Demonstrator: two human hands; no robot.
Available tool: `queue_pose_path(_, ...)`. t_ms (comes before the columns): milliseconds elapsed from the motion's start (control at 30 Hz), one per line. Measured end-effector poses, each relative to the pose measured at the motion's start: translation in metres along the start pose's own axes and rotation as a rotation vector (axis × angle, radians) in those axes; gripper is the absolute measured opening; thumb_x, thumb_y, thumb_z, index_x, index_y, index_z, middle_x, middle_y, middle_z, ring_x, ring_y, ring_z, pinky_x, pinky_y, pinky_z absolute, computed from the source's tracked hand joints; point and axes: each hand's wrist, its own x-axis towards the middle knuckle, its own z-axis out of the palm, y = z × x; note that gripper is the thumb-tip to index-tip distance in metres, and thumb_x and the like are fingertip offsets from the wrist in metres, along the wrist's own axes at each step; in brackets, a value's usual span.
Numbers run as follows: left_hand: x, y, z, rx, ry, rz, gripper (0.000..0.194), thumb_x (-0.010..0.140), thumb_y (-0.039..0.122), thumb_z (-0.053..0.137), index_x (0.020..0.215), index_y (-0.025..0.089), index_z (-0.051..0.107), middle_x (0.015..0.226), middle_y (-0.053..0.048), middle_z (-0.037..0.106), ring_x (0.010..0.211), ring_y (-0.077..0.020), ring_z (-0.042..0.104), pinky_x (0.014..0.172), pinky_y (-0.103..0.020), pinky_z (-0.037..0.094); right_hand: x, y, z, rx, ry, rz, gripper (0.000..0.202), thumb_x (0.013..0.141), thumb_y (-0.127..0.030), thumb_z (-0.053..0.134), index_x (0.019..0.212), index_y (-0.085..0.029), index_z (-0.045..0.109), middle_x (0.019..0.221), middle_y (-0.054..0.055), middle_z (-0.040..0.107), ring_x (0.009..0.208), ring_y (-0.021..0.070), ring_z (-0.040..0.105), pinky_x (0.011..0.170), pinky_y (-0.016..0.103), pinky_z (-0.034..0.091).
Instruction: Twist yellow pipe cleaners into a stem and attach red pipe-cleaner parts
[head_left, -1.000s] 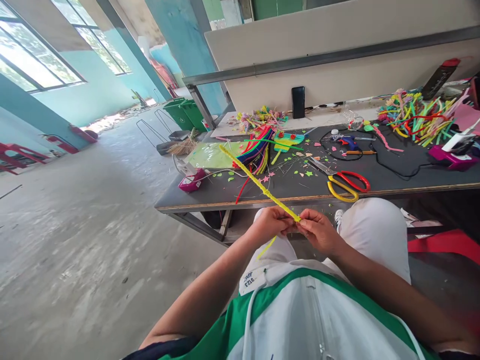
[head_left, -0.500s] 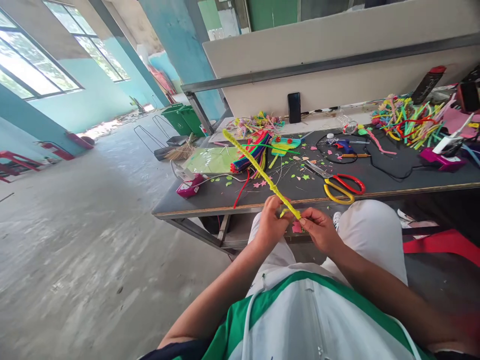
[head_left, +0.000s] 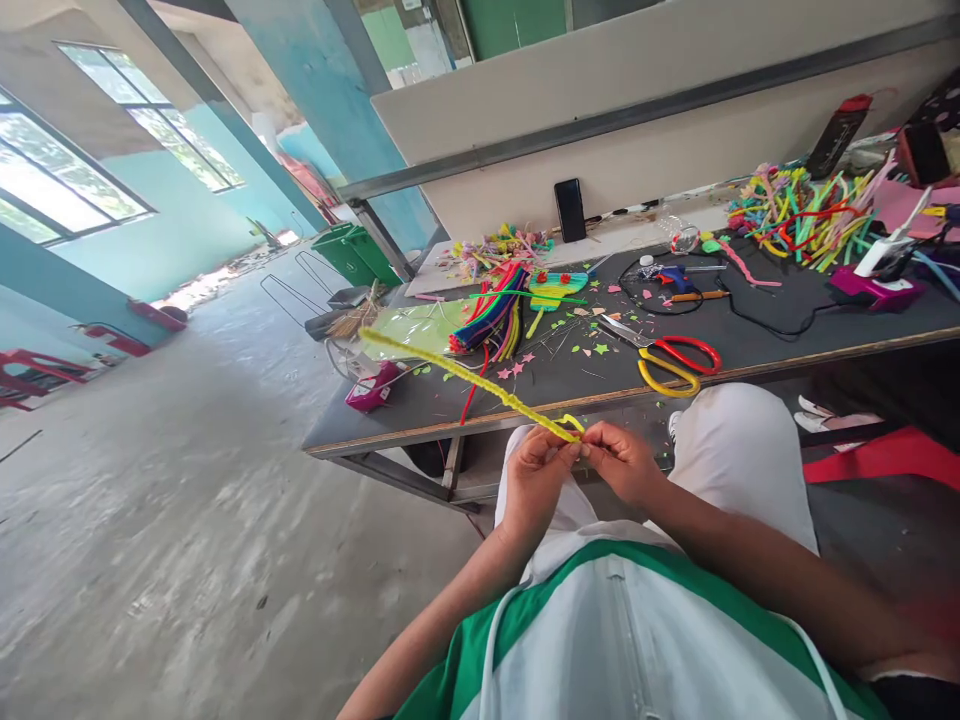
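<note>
A long yellow fuzzy stem (head_left: 469, 375) slants up to the left over the table edge, its lower end pinched between my two hands. A short bent yellow piece sticks up beside that end. My left hand (head_left: 538, 470) grips the stem with thumb and fingers. Touching it from the right, my right hand (head_left: 619, 462) holds the stem's tip. Beyond the stem lie a bundle of coloured stems (head_left: 491, 320) and a yellow and teal piece with red bits (head_left: 556, 290).
Red and yellow scissors (head_left: 671, 365) lie near the front edge of the dark table (head_left: 420, 410). Behind them are a blue glue gun (head_left: 667, 277), a black phone (head_left: 570, 210) and a heap of coloured stems (head_left: 802, 215). A purple box (head_left: 373, 388) sits at the left corner.
The yellow stem has swung lower and further left. My hands have come closer together, with my right hand shifted left. The whole view has turned slightly.
</note>
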Motion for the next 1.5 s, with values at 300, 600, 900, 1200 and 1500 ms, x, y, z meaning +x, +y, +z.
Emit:
queue_pose_path(300, 0.009, -0.006, 0.005, -0.308, -0.061, -0.051, 0.017, 0.073, 0.032, 0.065, 0.086, 0.021, 0.065, 0.086, -0.001, 0.066, 0.083, -0.0149, 0.060, 0.083, -0.029, 0.048, 0.001, -0.004, 0.012, 0.361, 0.014, 0.173, 0.023, 0.079, -0.040, 0.063, 0.072, -0.019, 0.056, 0.067, -0.002, 0.053, 0.062, 0.0117, 0.046, 0.058, 0.024, 0.038)
queue_pose_path(600, 0.002, 0.061, -0.022, 0.637, -0.021, 0.431, 0.016, 0.081, 0.023, 0.057, 0.088, 0.023, 0.071, 0.089, -0.008, 0.067, 0.087, -0.0219, 0.056, 0.087, -0.036, 0.040, 0.007, 0.009, -0.009, -0.423, 0.147, -0.294, 0.011, 0.084, -0.021, 0.050, 0.075, -0.021, 0.056, 0.071, 0.003, 0.059, 0.071, 0.0184, 0.052, 0.073, 0.033, 0.040)
queue_pose_path(900, 0.086, 0.074, 0.021, 1.133, -0.527, 0.164, 0.041, 0.061, 0.017, 0.068, 0.031, 0.019, 0.040, 0.037, -0.004, 0.038, 0.060, -0.0213, 0.052, 0.064, -0.030, 0.039, 0.001, 0.016, 0.004, -0.677, 0.047, -0.554, 0.016, 0.085, -0.013, 0.045, 0.090, -0.021, 0.058, 0.084, 0.009, 0.063, 0.084, 0.0233, 0.057, 0.088, 0.044, 0.041)
queue_pose_path(1200, 0.081, 0.062, 0.028, 0.731, -0.297, 0.196, 0.016, 0.078, 0.026, 0.052, 0.068, 0.017, 0.061, 0.061, 0.001, 0.058, 0.060, -0.0125, 0.049, 0.057, -0.023, 0.036, 0.007, 0.022, 0.000, -0.831, 0.128, -0.439, 0.014, 0.085, -0.013, 0.045, 0.078, -0.021, 0.054, 0.069, 0.006, 0.061, 0.070, 0.0210, 0.055, 0.078, 0.039, 0.039)
queue_pose_path(1500, 0.022, 0.042, 0.035, -0.067, -0.013, 0.200, 0.010, 0.087, 0.032, 0.047, 0.084, 0.023, 0.046, 0.075, 0.001, 0.055, 0.076, -0.0130, 0.054, 0.076, -0.026, 0.045, 0.014, 0.025, -0.006, -0.736, 0.212, -0.309, 0.013, 0.081, -0.016, 0.047, 0.070, -0.022, 0.049, 0.063, 0.002, 0.058, 0.062, 0.0182, 0.050, 0.070, 0.034, 0.038)
